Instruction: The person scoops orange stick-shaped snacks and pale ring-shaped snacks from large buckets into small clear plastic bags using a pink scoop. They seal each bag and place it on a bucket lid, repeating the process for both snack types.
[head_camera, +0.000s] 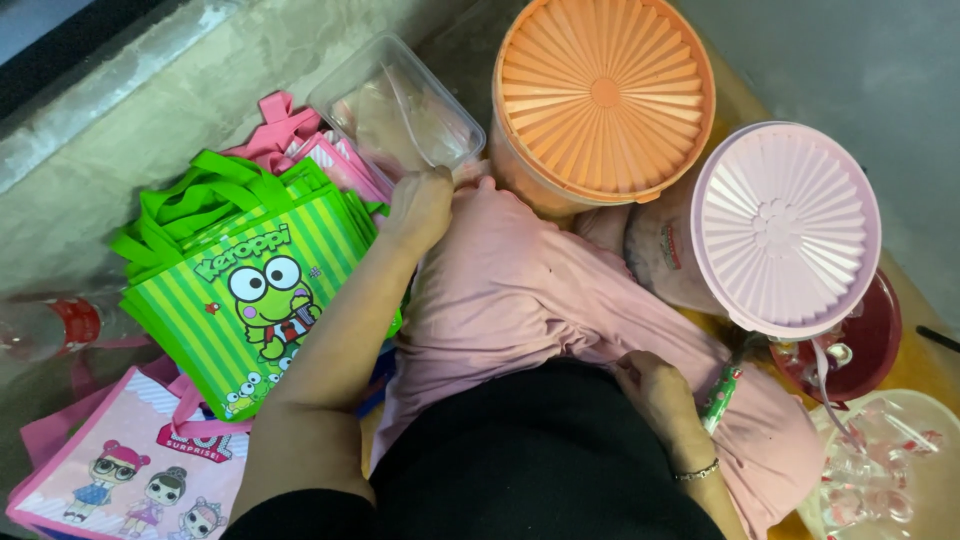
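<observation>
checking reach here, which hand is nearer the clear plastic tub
Left. The left hand has its fingers at the near edge of the clear plastic tub. The right hand rests far back on the pink-clad lap, holding a green pen.

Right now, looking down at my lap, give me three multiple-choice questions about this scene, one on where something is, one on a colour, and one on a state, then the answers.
1. Where does the clear plastic container lie?
A. On the stack of pink and green bags
B. On the orange lid
C. Inside the dark red bowl

2. What colour is the lid of the round tub nearest the right hand?
A. Green
B. Pale pink
C. Black

3. How do the two big round tubs stand?
A. Both with lids on
B. Both open
C. Tipped on their sides

Answers:
1. A, it rests on the bags by the left hand.
2. B, the ribbed lid is pale pink, beside the orange lid.
3. A, a ribbed lid covers each tub's top.
</observation>
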